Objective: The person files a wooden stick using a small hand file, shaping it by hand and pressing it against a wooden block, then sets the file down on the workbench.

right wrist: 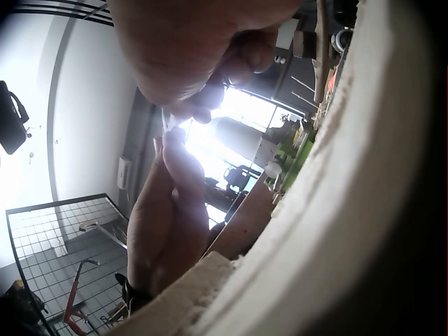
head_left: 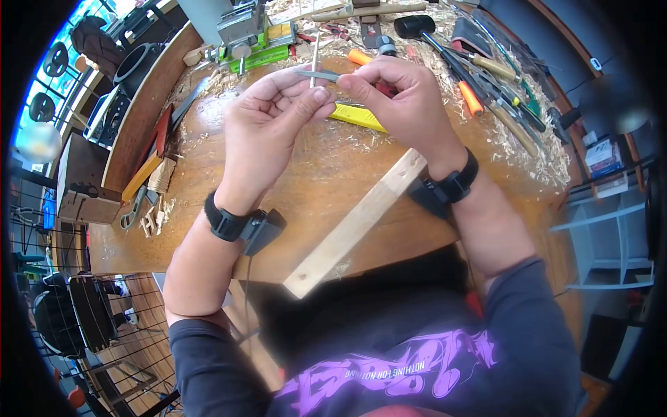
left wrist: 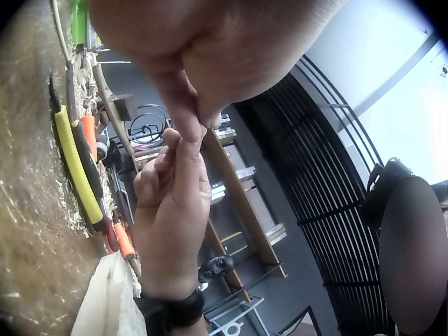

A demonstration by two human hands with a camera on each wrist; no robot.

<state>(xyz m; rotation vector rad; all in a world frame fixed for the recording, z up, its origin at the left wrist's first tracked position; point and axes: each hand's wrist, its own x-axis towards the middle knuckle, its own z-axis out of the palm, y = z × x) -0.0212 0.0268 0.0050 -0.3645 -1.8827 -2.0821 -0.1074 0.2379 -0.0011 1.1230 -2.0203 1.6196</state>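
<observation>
In the head view my left hand (head_left: 258, 135) pinches a thin wooden stick (head_left: 317, 52) between thumb and fingers, the stick standing roughly upright. My right hand (head_left: 413, 101) pinches a thin, flat grey piece like a small blade (head_left: 321, 74), which crosses the stick just above the left thumb. Both hands are raised over the bench, fingertips close together. Both wrist views show the fingertips meeting, but the fingers mostly hide the stick and the blade. Below the right forearm, a pale wooden bar (head_left: 358, 226) lies slantwise, its near end jutting over the bench edge.
The wooden bench (head_left: 187, 233) bears shavings and several tools. A yellow-handled tool (head_left: 358, 117) lies just beyond the hands. Farther back are a green-based vise (head_left: 260, 57) and a black mallet (head_left: 415, 26). Files and handles crowd the right; a raised wooden board (head_left: 149, 104) borders the left.
</observation>
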